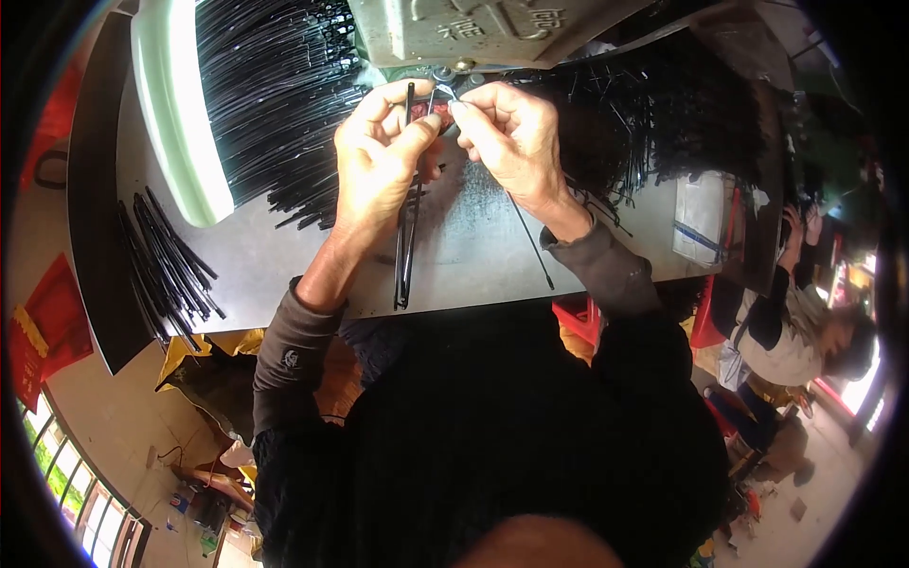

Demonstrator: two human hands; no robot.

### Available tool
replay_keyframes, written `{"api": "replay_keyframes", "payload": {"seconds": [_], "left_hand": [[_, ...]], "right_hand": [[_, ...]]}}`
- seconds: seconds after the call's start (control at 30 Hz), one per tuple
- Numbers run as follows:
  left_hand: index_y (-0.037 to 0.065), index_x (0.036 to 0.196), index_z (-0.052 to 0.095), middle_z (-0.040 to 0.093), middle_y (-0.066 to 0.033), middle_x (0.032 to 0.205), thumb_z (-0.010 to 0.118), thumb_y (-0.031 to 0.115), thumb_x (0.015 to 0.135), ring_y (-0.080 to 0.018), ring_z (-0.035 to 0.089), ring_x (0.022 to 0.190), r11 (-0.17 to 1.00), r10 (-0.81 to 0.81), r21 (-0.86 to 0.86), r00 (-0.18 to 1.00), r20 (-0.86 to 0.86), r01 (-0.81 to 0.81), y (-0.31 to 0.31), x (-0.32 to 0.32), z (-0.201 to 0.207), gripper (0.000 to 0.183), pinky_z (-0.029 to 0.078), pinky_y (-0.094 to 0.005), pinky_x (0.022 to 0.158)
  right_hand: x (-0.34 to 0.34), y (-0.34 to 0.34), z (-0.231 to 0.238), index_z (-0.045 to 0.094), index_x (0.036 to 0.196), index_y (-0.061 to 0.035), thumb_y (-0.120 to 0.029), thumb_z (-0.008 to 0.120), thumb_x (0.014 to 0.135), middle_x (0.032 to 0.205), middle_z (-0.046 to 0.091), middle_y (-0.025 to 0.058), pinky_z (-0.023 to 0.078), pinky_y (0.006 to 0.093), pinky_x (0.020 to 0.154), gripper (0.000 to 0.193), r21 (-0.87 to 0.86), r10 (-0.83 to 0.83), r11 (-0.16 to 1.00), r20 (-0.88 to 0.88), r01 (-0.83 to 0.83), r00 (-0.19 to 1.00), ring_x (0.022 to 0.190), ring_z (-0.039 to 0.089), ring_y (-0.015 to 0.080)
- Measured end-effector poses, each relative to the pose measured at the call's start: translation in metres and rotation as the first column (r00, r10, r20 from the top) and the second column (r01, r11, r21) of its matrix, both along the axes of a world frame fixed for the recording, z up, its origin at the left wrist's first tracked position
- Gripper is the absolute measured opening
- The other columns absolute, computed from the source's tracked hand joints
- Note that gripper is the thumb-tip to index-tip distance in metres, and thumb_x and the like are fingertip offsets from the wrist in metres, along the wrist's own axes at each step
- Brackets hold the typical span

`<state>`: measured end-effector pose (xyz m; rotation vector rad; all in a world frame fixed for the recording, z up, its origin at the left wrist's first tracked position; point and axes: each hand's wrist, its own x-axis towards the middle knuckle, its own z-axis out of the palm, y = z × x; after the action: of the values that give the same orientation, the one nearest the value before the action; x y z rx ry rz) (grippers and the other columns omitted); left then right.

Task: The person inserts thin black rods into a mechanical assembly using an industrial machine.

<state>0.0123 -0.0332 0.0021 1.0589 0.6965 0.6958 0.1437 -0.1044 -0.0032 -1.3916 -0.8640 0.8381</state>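
Note:
My left hand (pixel 371 175) is closed on a couple of slim black rods (pixel 409 241), pinched between thumb and fingers; their lower ends hang toward the table's front edge. Close beside it, my right hand (pixel 516 137) pinches another thin black rod (pixel 530 237), which slants down to the right. Both sets of fingertips meet just under the front of a metal machine head (pixel 464 38). Small metal parts (pixel 445 78) show there, with something reddish behind the fingers. Exactly what touches at the fingertips is too small to make out.
Dense rows of black rods (pixel 275 114) lie left of the machine beside a pale curved lamp (pixel 170 114). A darker heap (pixel 653 114) spreads to the right. A loose bundle (pixel 170 270) rests at the grey table's (pixel 312 275) left. Another person (pixel 786 336) is at the far right.

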Motion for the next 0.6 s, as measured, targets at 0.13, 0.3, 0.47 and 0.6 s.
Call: {"api": "replay_keyframes", "payload": {"seconds": [0.13, 0.3, 0.47, 0.6], "left_hand": [[0.001, 0.109, 0.056, 0.062, -0.0041, 0.077, 0.062, 0.005, 0.083, -0.0086, 0.055, 0.056, 0.999, -0.040, -0.015, 0.999, -0.003, 0.040, 0.001, -0.002, 0.001, 0.027, 0.043, -0.0210, 0.046], [0.002, 0.108, 0.055, 0.061, -0.0045, 0.080, 0.061, 0.005, 0.083, -0.0089, 0.056, 0.061, 0.998, -0.065, -0.017, 0.997, 0.029, 0.065, 0.006, 0.001, -0.003, 0.026, 0.044, -0.0216, 0.048], [0.001, 0.105, 0.054, 0.062, -0.0051, 0.080, 0.060, 0.006, 0.083, -0.0098, 0.057, 0.064, 0.995, -0.072, 0.067, 0.997, 0.030, 0.070, 0.014, 0.011, -0.001, 0.023, 0.045, -0.0228, 0.049], [-0.001, 0.105, 0.055, 0.058, -0.0024, 0.068, 0.058, 0.002, 0.082, -0.0055, 0.051, 0.051, 1.000, -0.014, 0.016, 1.000, -0.001, 0.014, 0.009, 0.010, 0.001, 0.024, 0.041, -0.0193, 0.043]], "right_hand": [[-0.002, 0.001, 0.000, 0.061, 0.080, 0.0013, -0.005, 0.063, 0.084, 0.064, 0.059, -0.0001, 0.041, 0.0175, 0.046, 0.007, -0.012, 0.002, 1.000, -0.046, -0.002, 0.999, 0.055, 0.054, 0.0028], [0.000, 0.003, -0.002, 0.063, 0.084, 0.0006, -0.007, 0.063, 0.084, 0.065, 0.060, 0.0010, 0.042, 0.0179, 0.046, 0.007, 0.003, 0.033, 0.999, -0.218, -0.033, 0.975, 0.053, 0.054, 0.0044], [0.004, 0.009, -0.004, 0.064, 0.089, 0.0024, -0.007, 0.063, 0.085, 0.068, 0.061, 0.0031, 0.043, 0.0176, 0.049, 0.010, 0.039, 0.035, 0.999, -0.359, -0.022, 0.933, 0.056, 0.054, 0.0050], [0.004, 0.004, -0.003, 0.064, 0.091, 0.0026, -0.008, 0.062, 0.086, 0.070, 0.062, 0.0028, 0.044, 0.0181, 0.050, 0.012, 0.007, 0.019, 1.000, -0.268, -0.018, 0.963, 0.058, 0.054, 0.0046]]}}
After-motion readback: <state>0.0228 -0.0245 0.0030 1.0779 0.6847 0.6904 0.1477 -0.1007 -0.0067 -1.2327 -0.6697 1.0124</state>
